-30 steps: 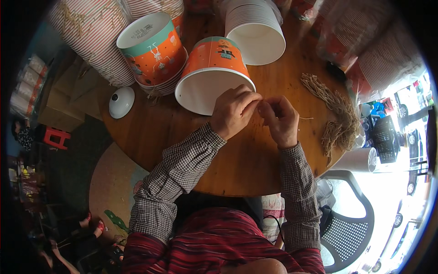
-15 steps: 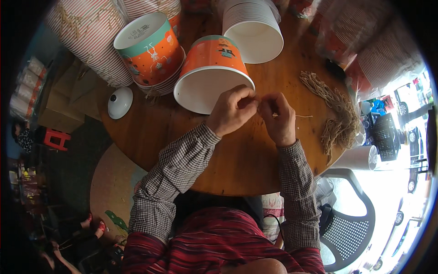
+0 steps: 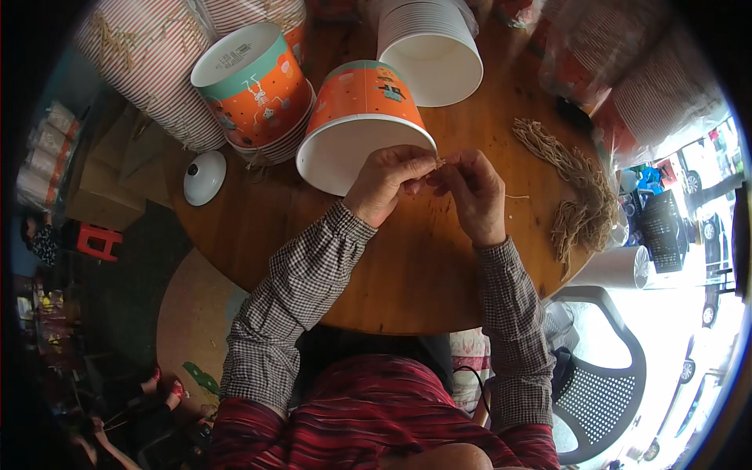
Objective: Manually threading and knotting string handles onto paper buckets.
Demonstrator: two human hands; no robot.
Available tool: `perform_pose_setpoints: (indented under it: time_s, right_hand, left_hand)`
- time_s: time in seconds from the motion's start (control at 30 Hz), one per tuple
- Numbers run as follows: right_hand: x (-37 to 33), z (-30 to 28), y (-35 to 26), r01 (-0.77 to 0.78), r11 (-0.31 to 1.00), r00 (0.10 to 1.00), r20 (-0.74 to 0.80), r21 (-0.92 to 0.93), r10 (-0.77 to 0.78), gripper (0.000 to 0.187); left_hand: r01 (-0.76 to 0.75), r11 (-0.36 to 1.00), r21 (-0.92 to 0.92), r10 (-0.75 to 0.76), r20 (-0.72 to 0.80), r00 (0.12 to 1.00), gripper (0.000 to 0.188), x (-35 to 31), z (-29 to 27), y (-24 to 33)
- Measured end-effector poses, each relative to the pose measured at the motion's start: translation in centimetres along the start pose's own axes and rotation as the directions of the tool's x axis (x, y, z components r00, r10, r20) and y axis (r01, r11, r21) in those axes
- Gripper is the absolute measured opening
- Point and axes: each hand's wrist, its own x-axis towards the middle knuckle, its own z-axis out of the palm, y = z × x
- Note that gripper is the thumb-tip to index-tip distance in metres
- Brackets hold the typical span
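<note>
An orange paper bucket point(image 3: 368, 102) with a teal band lies on its side, its white open mouth toward me. At the right end of its rim, my left hand point(image 3: 385, 182) and my right hand point(image 3: 479, 196) meet with fingertips pinched. Between them shows a small bit of beige twine point(image 3: 440, 163); a thin tail sticks out to the right of my right hand. Both hands are closed on this twine. Whether it passes through the bucket's wall is hidden by my fingers.
A bundle of twine point(image 3: 576, 192) lies on the right of the round wooden table point(image 3: 392, 290). Upside-down orange buckets point(image 3: 258, 98) and a white lid point(image 3: 205, 178) are at left. White stacked buckets point(image 3: 435, 66) lie behind; wrapped stacks point(image 3: 658, 110) stand far right.
My fingertips have shifted slightly, the left hand's fingers straightening and the right hand's rising a little. A bit of twine now shows between them. The bucket has barely moved.
</note>
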Motion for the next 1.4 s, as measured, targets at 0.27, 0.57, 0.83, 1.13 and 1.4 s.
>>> perform_pose_setpoints:
  time_s: [0.27, 0.57, 0.83, 1.13, 1.4]
  right_hand:
    - [-0.27, 0.11, -0.3, 0.033, 0.99, 0.999, -0.015, -0.136, -0.035, 0.016]
    - [-0.07, 0.1, -0.48, -0.034, 0.995, 0.997, -0.074, -0.092, 0.027, 0.01]
    - [-0.06, 0.05, -0.27, -0.07, 0.997, 0.99, -0.128, -0.037, 0.065, 0.008]
    - [0.03, -0.01, -0.54, -0.117, 0.993, 0.979, -0.173, -0.031, 0.11, 0.007]
    - [0.09, -0.03, -0.47, -0.131, 0.99, 0.966, -0.23, -0.048, 0.116, 0.008]
  left_hand:
    - [0.01, 0.996, 0.09, -0.005, -0.059, 0.998, 0.015, -0.25, 0.3, -0.15]
    - [0.001, 0.994, 0.109, 0.001, -0.023, 1.0, 0.016, -0.09, -0.22, -0.41]
    - [-0.004, 0.997, 0.083, 0.006, -0.013, 1.0, 0.016, -0.08, 0.1, -0.38]
    - [-0.069, 0.978, 0.197, 0.075, -0.027, 0.997, 0.015, -0.11, 0.04, -0.62]
    - [-0.038, 0.985, 0.165, 0.051, -0.074, 0.996, 0.011, 0.04, -0.17, -0.86]
